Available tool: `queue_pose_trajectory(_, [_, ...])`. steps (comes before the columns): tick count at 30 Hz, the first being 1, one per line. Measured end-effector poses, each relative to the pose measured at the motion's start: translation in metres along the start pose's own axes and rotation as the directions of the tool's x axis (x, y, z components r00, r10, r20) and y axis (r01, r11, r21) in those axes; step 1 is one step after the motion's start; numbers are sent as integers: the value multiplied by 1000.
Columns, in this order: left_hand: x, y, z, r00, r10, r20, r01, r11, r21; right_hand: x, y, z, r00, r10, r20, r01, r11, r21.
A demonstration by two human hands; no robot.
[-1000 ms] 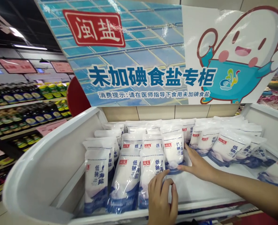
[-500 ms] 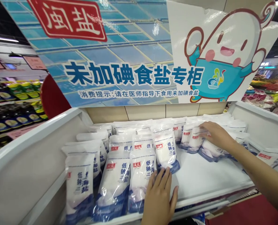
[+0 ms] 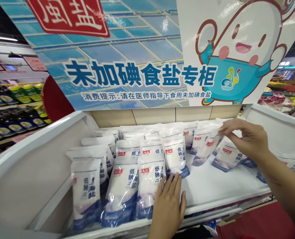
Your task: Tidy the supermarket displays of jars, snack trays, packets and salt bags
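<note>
My right hand (image 3: 247,137) pinches the top edge of a white-and-blue bag of salt (image 3: 205,149), which tilts with its top to the right. Close behind that bag stands another salt bag (image 3: 197,139). Below my right hand, a further salt bag (image 3: 226,157) leans back in the bin. My left hand (image 3: 168,200) is open, its fingers stretched out against the lower part of an upright salt bag (image 3: 175,154). Just left of those fingers is a front-row salt bag (image 3: 148,181), partly covered by the hand.
The white display bin (image 3: 209,191) has raised side walls and a front lip. More salt bags (image 3: 120,189) stand in rows at its left, and one bag (image 3: 290,162) lies at the far right. A large printed sign (image 3: 137,49) rises behind. Shelves of bottles (image 3: 15,113) are at left.
My right hand has pulled the pinched salt bag's top to the right, so the bag now tilts. The left hand stays almost in place. The view has shifted slightly.
</note>
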State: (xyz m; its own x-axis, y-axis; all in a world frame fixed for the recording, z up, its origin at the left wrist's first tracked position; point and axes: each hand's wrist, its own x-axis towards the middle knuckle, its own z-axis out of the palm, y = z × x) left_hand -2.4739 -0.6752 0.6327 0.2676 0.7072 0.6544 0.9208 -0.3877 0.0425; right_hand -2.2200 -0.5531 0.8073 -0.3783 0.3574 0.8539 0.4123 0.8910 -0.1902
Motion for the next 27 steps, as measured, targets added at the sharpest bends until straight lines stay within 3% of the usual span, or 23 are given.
queue_pose_trajectory(3, [-2, 1, 0, 1000, -25, -15, 24, 998, -60, -6, -11, 22, 984, 50, 170, -72, 989, 128])
queue_pose_trajectory(5, [-5, 2, 0, 994, -59, -97, 48, 993, -106, -12, -15, 47, 961, 16, 275, -69, 980, 186])
queue_pose_trajectory(8, [-11, 3, 0, 969, -81, -233, 50, 989, -140, -16, -21, 90, 958, -47, 282, -30, 964, 264])
queue_pose_trajectory(12, [-11, 2, 4, 988, 119, -96, -122, 992, -28, -9, -29, 128, 966, -127, 226, 54, 951, 304])
queue_pose_trajectory(14, [-9, 0, 8, 994, 107, -20, -107, 994, 12, -7, -30, 121, 951, -169, 260, 122, 975, 186])
queue_pose_trajectory(16, [-8, -4, 12, 998, 63, 19, -63, 998, 21, -14, -25, 94, 952, -90, 292, 124, 987, -102])
queue_pose_trajectory(18, [-9, -7, 14, 998, 51, 48, -52, 998, 20, -32, -16, 54, 970, 97, 221, -7, 926, -377])
queue_pose_trajectory(20, [-9, -8, 16, 997, 52, 61, -53, 999, 9, -61, -2, 14, 966, 258, 16, -209, 814, -542])
queue_pose_trajectory(21, [-8, -8, 15, 997, 50, 64, -50, 999, 0, -77, 6, -2, 938, 331, -107, -325, 725, -608])
queue_pose_trajectory(23, [-6, -6, 15, 999, 1, 51, 1, 1000, -26, -112, 21, -19, 805, 521, -282, -565, 532, -630])
queue_pose_trajectory(25, [-2, -2, 14, 991, -134, -3, 133, 990, -48, -142, 33, -16, 621, 710, -331, -741, 396, -542])
queue_pose_trajectory(27, [1, 3, 13, 959, -281, -47, 277, 958, -71, -163, 42, -2, 504, 820, -272, -810, 338, -479])
